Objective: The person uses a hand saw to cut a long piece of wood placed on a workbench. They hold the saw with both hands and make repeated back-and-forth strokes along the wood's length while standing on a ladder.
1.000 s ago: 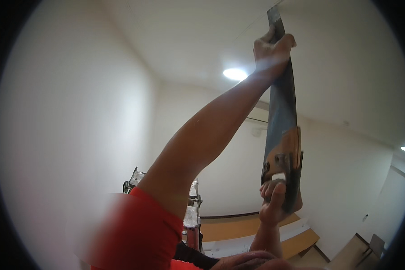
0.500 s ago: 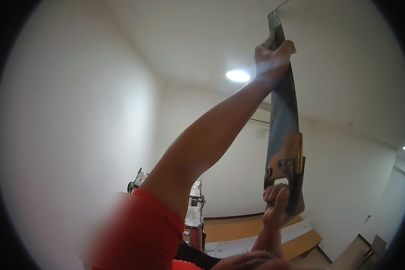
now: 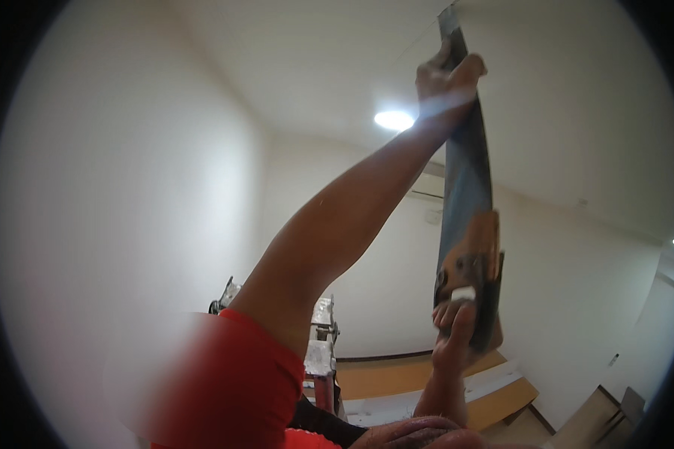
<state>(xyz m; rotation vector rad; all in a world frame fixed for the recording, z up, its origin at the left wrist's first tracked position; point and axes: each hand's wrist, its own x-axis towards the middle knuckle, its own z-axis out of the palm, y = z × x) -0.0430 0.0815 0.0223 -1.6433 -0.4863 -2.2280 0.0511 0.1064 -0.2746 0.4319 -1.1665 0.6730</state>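
From my feed, the tan floor point(image 3: 524, 430) shows only at the lower right edge of the frame. Flat orange-brown wooden panels point(image 3: 397, 378) lie on it along the foot of the white wall, with a long white board point(image 3: 481, 391) laid across them. A metal stepladder with red legs point(image 3: 320, 358) stands just beside the panels.

I hold a long, dark grey hand saw point(image 3: 466, 194) with a worn wooden handle nearly upright, blade tip up against the white ceiling.
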